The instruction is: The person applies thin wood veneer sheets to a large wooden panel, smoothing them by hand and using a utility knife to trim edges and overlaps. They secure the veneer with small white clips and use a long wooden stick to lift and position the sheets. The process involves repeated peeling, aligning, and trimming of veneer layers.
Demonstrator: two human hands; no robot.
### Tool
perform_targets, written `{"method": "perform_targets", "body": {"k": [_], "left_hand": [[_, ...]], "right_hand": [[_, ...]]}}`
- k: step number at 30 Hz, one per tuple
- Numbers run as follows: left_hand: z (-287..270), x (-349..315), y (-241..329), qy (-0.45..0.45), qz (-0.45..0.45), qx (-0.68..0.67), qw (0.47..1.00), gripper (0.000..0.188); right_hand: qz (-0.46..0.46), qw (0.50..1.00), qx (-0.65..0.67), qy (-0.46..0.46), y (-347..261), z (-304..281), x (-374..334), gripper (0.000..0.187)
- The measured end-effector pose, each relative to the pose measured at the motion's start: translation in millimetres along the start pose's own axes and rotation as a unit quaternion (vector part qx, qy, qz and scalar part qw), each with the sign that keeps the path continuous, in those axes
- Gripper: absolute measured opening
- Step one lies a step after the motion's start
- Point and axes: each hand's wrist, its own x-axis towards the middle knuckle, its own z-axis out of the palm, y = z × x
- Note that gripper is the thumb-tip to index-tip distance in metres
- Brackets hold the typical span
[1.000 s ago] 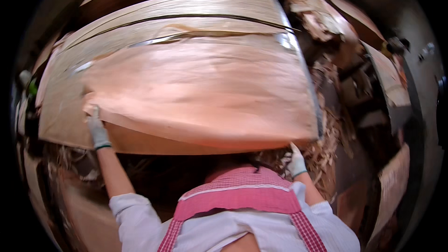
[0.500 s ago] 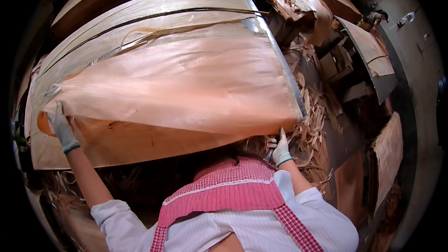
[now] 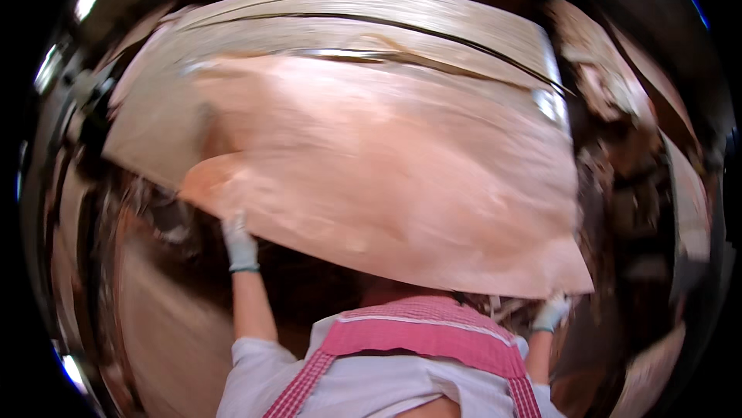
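A thin, pinkish wood veneer sheet [image 3: 386, 163] lies rippled over a large pale board stack [image 3: 151, 128], and its near edge hangs out toward me. My left hand [image 3: 240, 244], in a white glove with a green cuff, is closed on that near edge left of the middle, beside a curled-up corner. My right hand [image 3: 550, 313], gloved alike, grips the sheet's near right corner. Motion smears both hands, and the sheet hides part of the fingers. A dark thin strip [image 3: 371, 22] runs across the stack's far part.
Torn veneer scraps [image 3: 599, 85] are heaped at the far right. More boards [image 3: 688, 194] stand along the right side. A brown panel [image 3: 166, 317] lies low at the left, and dark gaps with scraps show beneath the sheet.
Both hands have drawn the veneer toward me, so its near edge now overhangs the stack. The left hand came off the stack's left end. My view has swung left, with blur.
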Motion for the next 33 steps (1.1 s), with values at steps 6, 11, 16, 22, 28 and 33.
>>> {"method": "perform_targets", "body": {"k": [6,11,16,22,28,33], "left_hand": [[-34,54,-49,0.121,-0.070,-0.074,0.987,0.035],[-17,68,-16,0.112,0.178,0.160,0.964,0.053],[43,50,29,0.095,0.123,0.234,0.960,0.052],[-53,59,35,0.256,0.182,0.227,0.922,0.059],[-93,78,-15,0.195,0.056,0.064,0.977,0.031],[-80,75,-4,0.141,0.031,0.048,0.988,0.023]], "right_hand": [[-0.087,0.968,-0.227,0.055,13,4,46,0.032],[0.014,0.960,-0.277,0.049,38,13,62,0.030],[-0.033,0.984,-0.172,0.035,55,-39,97,0.024],[0.056,0.973,-0.211,-0.070,33,20,-4,0.030],[0.097,0.974,-0.187,-0.084,37,19,-19,0.019],[0.035,0.975,-0.192,-0.104,-9,36,-9,0.015]]}}
